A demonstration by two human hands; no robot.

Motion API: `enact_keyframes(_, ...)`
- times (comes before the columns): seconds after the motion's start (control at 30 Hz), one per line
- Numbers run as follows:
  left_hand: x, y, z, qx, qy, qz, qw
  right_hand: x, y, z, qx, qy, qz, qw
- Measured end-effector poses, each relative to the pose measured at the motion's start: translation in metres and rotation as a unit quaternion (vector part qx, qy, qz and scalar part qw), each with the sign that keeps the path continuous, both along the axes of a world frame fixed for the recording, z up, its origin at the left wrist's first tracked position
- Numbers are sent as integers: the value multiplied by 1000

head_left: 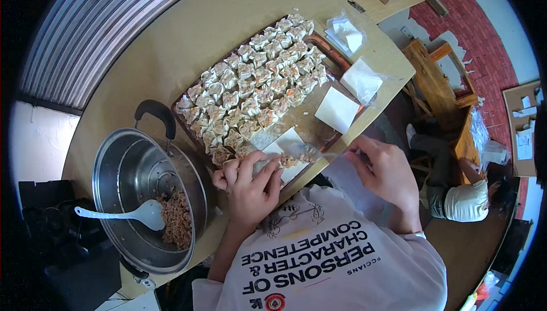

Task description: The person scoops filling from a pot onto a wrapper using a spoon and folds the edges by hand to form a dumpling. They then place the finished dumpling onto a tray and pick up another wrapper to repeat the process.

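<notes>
My right hand (384, 168) pinches a thin, shiny utensil (330, 155), whose far end carries ground filling (296, 159); its exact kind is blurred. That filling is over a square white wrapper (289, 143) at the tray's near edge. Beside the wrapper, my left hand (249, 185) is curled with its fingers bent; a pale bit shows between them, but I cannot make out what it is. Rows of open-topped siomai dumplings (248, 77) fill much of the tray (310, 114). A stack of square wrappers (337, 110) lies at the tray's right side.
Left of the tray stands a deep metal pot (105, 168) holding ground filling (176, 220) and a white ladle (128, 214). Plastic-wrapped wrapper packs (362, 80) lie near the table's right edge. Another person (464, 200) sits at right beside wooden furniture (436, 94).
</notes>
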State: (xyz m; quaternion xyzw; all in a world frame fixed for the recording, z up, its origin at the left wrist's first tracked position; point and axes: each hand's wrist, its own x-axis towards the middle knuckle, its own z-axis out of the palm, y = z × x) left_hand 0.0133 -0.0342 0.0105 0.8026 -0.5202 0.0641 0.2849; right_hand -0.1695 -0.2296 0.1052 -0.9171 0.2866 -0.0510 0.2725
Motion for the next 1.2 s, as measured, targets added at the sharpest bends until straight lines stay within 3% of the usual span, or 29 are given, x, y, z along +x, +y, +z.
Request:
enact_keyframes(0.43, -2, 1, -4, 9, 3, 34, 999, 15, -2, -4, -135, -58, 55, 988)
enact_keyframes(0.63, -1, 2, -8, 6, 0, 45, 999, 18, 1, 4, -130, -88, 104, 982)
enact_keyframes(0.97, -1, 0, -4, -4, 5, 50, 999, 22, -11, 10, -145, -54, 76, 985)
enact_keyframes(1.2, -2, -1, -5, -5, -3, 51, 999, 25, -21, -8, -75, -52, 112, 990)
